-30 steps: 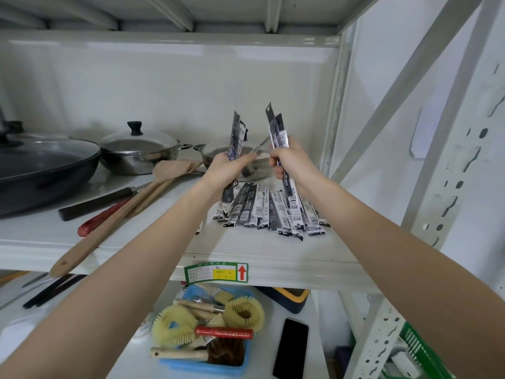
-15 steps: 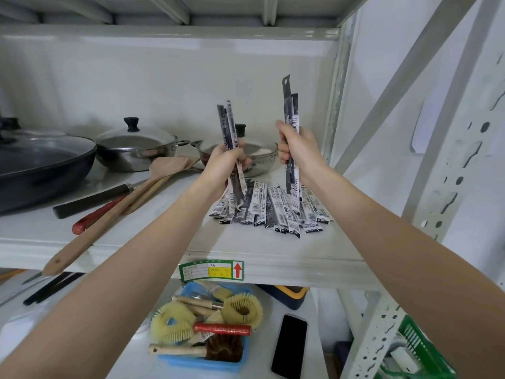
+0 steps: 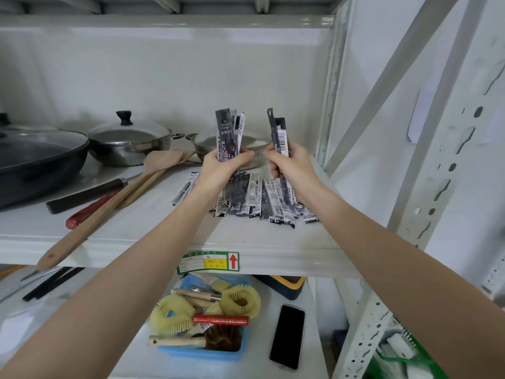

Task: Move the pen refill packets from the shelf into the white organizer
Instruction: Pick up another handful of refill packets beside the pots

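Both hands pinch upright bundles of refill packets, left hand and right hand, likely squaring them for carrying; more packets lie below on the shelf.

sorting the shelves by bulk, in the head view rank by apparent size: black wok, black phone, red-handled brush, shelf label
1. black wok, partly cut off by the frame
2. black phone
3. and 4. shelf label and red-handled brush look alike; unsure.
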